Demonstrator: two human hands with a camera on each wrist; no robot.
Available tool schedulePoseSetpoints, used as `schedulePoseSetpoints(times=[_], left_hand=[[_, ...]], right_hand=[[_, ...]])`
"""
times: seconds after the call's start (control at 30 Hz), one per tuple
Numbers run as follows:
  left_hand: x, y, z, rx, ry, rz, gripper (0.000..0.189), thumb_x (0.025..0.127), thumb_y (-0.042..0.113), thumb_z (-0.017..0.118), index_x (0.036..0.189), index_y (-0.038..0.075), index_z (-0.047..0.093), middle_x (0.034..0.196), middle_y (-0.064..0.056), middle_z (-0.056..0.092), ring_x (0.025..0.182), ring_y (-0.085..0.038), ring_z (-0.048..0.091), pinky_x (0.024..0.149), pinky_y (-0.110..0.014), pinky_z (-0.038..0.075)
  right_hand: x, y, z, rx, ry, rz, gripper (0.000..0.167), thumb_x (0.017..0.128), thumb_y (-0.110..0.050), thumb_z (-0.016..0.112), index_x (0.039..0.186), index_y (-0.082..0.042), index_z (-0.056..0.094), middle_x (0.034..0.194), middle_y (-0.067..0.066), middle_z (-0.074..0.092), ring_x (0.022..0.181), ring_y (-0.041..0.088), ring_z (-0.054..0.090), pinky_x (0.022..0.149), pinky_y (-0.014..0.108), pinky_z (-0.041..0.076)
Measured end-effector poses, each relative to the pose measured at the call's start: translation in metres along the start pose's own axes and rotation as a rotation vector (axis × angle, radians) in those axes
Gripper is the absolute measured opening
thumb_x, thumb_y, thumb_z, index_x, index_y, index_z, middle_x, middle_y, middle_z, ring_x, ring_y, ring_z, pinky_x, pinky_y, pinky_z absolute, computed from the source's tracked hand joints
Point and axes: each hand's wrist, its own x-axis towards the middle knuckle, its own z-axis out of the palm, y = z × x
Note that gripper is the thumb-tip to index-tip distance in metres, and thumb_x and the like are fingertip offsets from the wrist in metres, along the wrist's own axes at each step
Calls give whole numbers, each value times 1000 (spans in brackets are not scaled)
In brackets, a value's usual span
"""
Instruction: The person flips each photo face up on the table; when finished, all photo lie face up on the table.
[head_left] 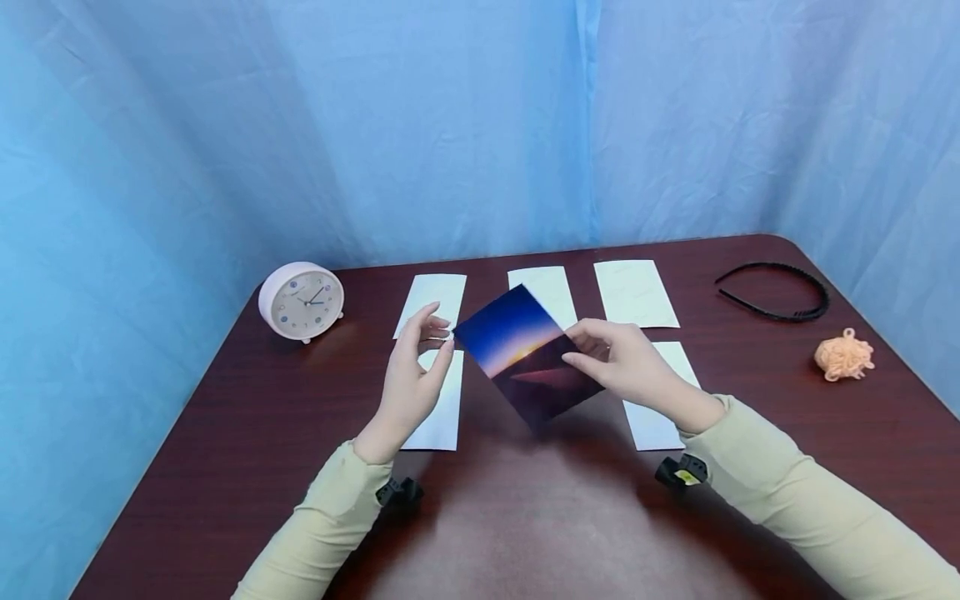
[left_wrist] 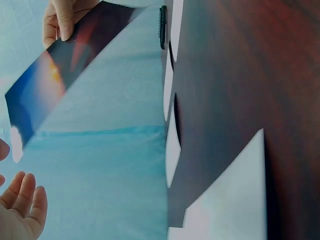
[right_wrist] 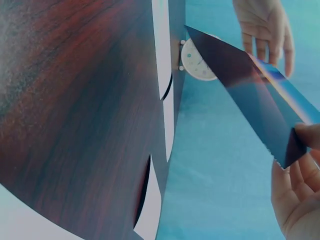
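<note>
My right hand (head_left: 615, 358) pinches a glossy photo card (head_left: 525, 354) by its right corner, thumb on the front and fingers behind. The picture shows a sunset: blue sky, a yellow-orange glow and dark land. The photo card (right_wrist: 240, 80) is held tilted above the table. Beside its left corner is my left hand (head_left: 416, 367), thumb and fingers spread apart. In the left wrist view the fingers of the left hand (left_wrist: 22, 210) look loosely extended, gripping nothing. Whether a fingertip touches the corner is hard to tell.
White sheets lie in two rows on the dark table (head_left: 555, 517), among them a back left sheet (head_left: 431, 300) and a front right sheet (head_left: 652, 425). A round clock (head_left: 303, 302) stands at left; a black headband (head_left: 795, 315) and a peach yarn bundle (head_left: 844, 357) lie at right.
</note>
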Motion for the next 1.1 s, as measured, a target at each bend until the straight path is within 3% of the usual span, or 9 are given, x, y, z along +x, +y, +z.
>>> schedulePoseSetpoints(times=[0.2,0.33,0.53,0.87,1.1], left_hand=[[-6,-4,12,-140,-26,-153,45,95,5,53,138,2,40,117,-21,55,107,-30,57,94,-43,49],[-8,-1,24,-224,-51,-214,45,95,7,54,138,2,41,117,-21,55,106,-30,59,89,-35,52],[-5,5,38,-285,-30,-249,43,92,1,58,133,-1,46,111,-19,59,98,-30,62,78,-21,51],[-3,9,50,-377,17,-303,48,87,-3,62,132,0,47,98,-22,59,84,-27,63,73,-21,54],[-5,8,52,-348,31,-314,46,86,-4,62,130,-2,48,90,-18,57,71,-9,57,62,-15,48]], right_hand=[[-1,3,0,56,112,128,19,87,-9,67,105,-2,65,92,11,66,82,19,60,75,28,51],[-3,5,3,108,159,189,23,88,-9,66,109,0,62,94,14,64,80,14,58,69,24,48],[-4,7,10,189,198,219,22,88,-9,66,107,2,62,92,15,64,78,4,54,70,21,45],[-5,7,17,226,205,254,24,88,-9,66,108,4,61,92,16,64,77,2,56,72,14,45],[-5,7,21,233,191,241,21,87,-5,66,105,5,61,88,14,62,77,6,58,73,11,45]])
